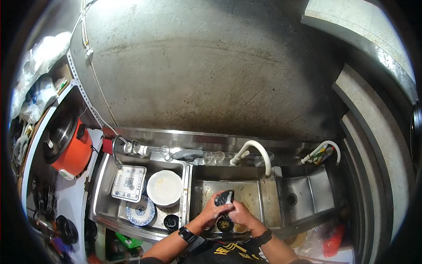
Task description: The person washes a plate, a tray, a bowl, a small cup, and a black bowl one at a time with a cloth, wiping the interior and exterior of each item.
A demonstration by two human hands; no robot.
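Observation:
In the middle sink basin my left hand (pixel 212 210) is closed around a small black dish (pixel 224 197) with whitish foam on it, held up on its edge. Pressed against the near side of that dish is my right hand (pixel 241 213), its fingers curled; whether it also holds a cloth or sponge is hidden. Just below the hands, another small black dish (pixel 224 224) lies in the basin (pixel 203 188), which has a wet, stained floor.
The left basin holds a white bowl (pixel 164 188), a square lettered plate (pixel 129 182), a blue-patterned plate (pixel 140 211) and a small black bowl (pixel 171 222). A white faucet (pixel 259 147) arches over the middle. Glasses (pixel 218 156) line the back ledge. An orange cooker (pixel 72 147) stands left.

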